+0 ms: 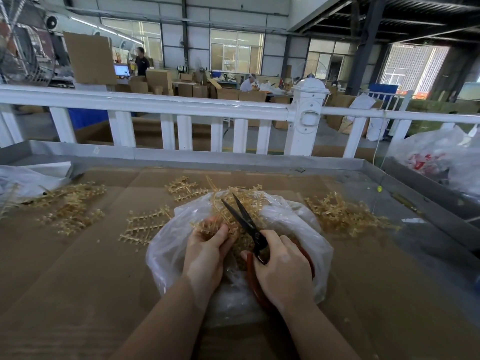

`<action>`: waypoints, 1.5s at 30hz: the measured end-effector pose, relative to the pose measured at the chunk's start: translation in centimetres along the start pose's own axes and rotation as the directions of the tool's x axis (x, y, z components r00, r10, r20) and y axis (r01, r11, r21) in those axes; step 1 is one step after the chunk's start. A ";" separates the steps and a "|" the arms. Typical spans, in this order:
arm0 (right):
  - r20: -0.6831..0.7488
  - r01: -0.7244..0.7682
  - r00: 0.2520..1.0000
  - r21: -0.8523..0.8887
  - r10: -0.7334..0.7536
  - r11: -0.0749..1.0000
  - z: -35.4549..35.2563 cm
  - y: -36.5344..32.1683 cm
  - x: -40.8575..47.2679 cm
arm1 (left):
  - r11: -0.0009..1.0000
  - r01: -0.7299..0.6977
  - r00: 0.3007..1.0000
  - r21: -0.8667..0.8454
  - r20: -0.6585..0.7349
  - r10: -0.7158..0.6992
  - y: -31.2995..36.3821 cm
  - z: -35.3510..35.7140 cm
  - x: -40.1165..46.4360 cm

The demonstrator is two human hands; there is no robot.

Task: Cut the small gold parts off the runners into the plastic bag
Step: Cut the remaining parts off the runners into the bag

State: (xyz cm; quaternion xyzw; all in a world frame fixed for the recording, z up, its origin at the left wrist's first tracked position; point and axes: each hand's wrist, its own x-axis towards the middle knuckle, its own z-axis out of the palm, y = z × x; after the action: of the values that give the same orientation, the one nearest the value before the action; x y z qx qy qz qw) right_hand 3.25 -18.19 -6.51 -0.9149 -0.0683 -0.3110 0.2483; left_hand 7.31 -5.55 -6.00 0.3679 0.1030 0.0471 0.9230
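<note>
Both hands work over the plastic bag (293,224) so cut parts drop in: left hand (207,253) grips a runner (220,211), right hand (283,271) holds open scissors (242,216).

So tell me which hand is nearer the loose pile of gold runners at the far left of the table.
Left. The left hand is over the plastic bag, on the side toward that pile; the right hand, gripping the scissors, is farther right.
</note>
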 end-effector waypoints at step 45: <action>0.157 0.083 0.984 -0.024 -0.079 0.996 -0.5 0.5 0.5 | 0.990 0.130 0.987 0.059 -0.100 -0.124 1.8 0.8 0.1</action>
State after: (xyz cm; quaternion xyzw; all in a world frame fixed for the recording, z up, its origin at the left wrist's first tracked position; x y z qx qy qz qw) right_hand 3.53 -18.90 -6.01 -0.9365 -0.1199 -0.2494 0.2153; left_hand 7.53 -4.76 -4.23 0.3878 0.1720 0.0026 0.9055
